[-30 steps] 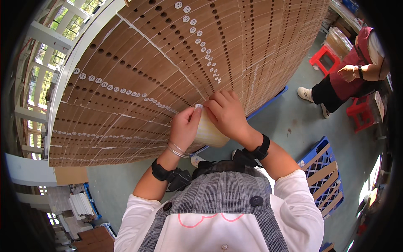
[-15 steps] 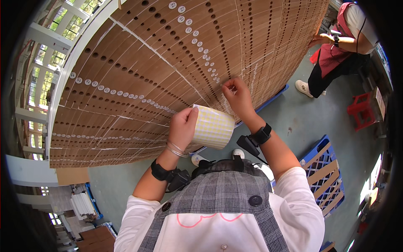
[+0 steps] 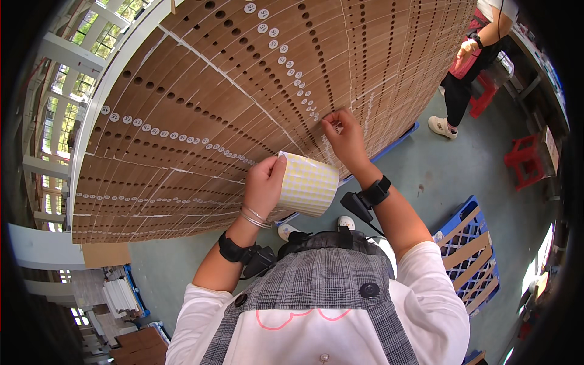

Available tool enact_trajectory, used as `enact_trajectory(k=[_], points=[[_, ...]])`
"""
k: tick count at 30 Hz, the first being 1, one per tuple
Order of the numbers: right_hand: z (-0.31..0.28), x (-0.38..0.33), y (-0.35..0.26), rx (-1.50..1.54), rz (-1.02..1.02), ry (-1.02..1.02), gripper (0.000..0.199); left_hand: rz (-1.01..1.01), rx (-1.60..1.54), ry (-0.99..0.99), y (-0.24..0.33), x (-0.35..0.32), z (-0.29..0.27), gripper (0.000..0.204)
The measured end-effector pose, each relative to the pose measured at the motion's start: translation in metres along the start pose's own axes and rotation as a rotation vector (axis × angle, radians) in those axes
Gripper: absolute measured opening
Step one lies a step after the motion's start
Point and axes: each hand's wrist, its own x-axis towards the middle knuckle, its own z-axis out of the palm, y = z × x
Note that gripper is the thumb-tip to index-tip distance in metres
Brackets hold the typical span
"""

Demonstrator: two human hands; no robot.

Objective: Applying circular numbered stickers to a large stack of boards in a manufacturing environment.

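Left hand [image 3: 263, 182] clenched round the sticker roll [image 3: 307, 184], right hand [image 3: 345, 137] at one o'clock, fingertips pinched against the cardboard stack [image 3: 243, 79].

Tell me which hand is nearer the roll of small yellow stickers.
Left. The left hand grips the roll of small yellow stickers by its end; the right hand is above it, fingertips on the stacked brown perforated cardboard sheets.

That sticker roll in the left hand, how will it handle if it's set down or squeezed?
The sticker roll is a short, wide cylinder, so on its side it would likely roll. The left hand holds it alone, so it is probably light. Being wound paper, it may dent under a hard squeeze.
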Motion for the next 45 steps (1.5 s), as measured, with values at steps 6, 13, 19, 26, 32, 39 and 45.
enact_trajectory(k=[6, 13, 19, 26, 32, 39, 45], points=[[0.005, -0.001, -0.006, -0.086, -0.030, 0.076, 0.012, -0.035, -0.034, -0.020, 0.000, 0.000, -0.001, 0.025], [-0.009, -0.003, -0.011, -0.423, 0.094, 0.025, 0.015, -0.056, -0.129, -0.010, 0.004, -0.001, 0.004, 0.022], [-0.001, -0.030, -0.057, -0.145, -0.383, -0.191, 0.009, -0.025, -0.095, -0.040, 0.002, -0.002, 0.006, 0.023], [-0.004, -0.036, -0.062, -0.282, -0.478, -0.193, 0.011, -0.015, -0.049, -0.026, 0.003, -0.002, 0.008, 0.022], [0.000, -0.045, -0.054, -0.487, -0.667, -0.137, 0.015, -0.037, -0.003, -0.059, -0.001, -0.003, 0.007, 0.022], [0.001, -0.032, -0.006, 0.154, 0.048, -0.113, 0.011, -0.095, -0.079, -0.023, -0.010, -0.006, 0.005, 0.025], [0.007, -0.010, 0.018, 0.108, 0.091, -0.050, 0.009, -0.111, -0.060, -0.022, -0.011, -0.008, -0.002, 0.026]])
